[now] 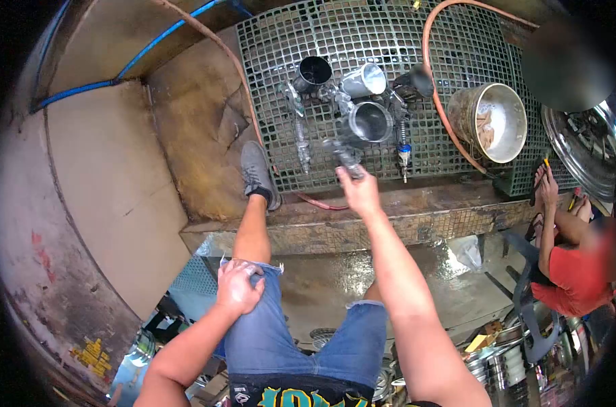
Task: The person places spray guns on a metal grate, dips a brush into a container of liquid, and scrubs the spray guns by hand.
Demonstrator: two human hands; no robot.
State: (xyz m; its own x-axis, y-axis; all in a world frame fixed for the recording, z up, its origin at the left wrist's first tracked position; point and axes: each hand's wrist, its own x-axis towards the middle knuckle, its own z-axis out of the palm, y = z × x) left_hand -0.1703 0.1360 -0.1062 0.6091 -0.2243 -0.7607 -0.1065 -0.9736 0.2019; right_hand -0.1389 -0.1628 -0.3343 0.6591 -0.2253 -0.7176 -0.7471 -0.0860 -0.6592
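Observation:
My right hand (359, 192) is closed around the handle of a spray gun (345, 154), which is blurred by motion. A metal cup (372, 122) is just beyond it; I cannot tell whether the two are joined. Close by on the green plastic grating (281, 37) are a dark-mouthed cup (315, 71), a pale metal cup (364, 80) and a spray gun with a blue fitting (403, 150). A grey gun-like handle (302, 139) lies to their left. My left hand (240, 285) rests on my left knee, fingers loosely spread, holding nothing.
A worn bucket (488, 123) with whitish contents stands right on the grating, beside an orange hose (427, 51). Another person in a red shirt (583, 278) sits at right near a shiny wheel (586, 142). My shoe (257, 173) is at the grating's left edge, above a tiled ledge (321, 230).

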